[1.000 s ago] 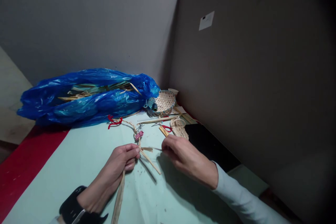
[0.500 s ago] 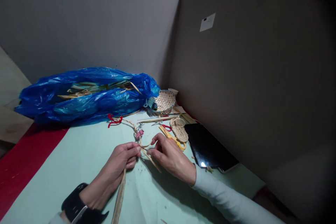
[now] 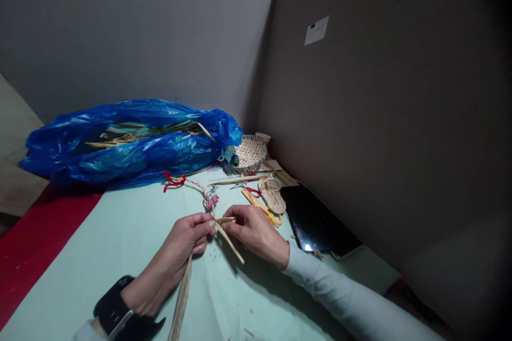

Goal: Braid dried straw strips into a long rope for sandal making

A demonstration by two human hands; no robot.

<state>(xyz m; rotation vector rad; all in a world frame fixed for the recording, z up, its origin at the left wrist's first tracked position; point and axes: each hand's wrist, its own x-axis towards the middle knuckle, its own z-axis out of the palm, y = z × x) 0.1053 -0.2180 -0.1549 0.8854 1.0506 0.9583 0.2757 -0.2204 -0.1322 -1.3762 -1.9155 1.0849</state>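
A plaited cord of dried plant fibre (image 3: 196, 185) lies on the pale green table cover, with red ties at its far end and a pink binder clip (image 3: 212, 202) on it. My left hand (image 3: 192, 234) pinches the cord's near end, and a long dry strip (image 3: 182, 298) runs down from under that palm. My right hand (image 3: 254, 232) is closed on a short strand (image 3: 226, 219) drawn out to the right. Between the hands another loose strand (image 3: 232, 245) sticks out toward the lower right.
A blue plastic bag (image 3: 132, 165) of dry strips lies at the back left. Beyond my right hand are a woven basket (image 3: 254, 152), yellow scissors (image 3: 262, 208), red-handled scissors (image 3: 253, 191), a small woven sole-shaped piece (image 3: 272, 196) and a black tablet (image 3: 320, 221). Walls stand behind and right.
My right hand has closed its fingers around the strand, which was curved and now lies straighter across to the right. My left hand keeps its pinch in nearly the same place.
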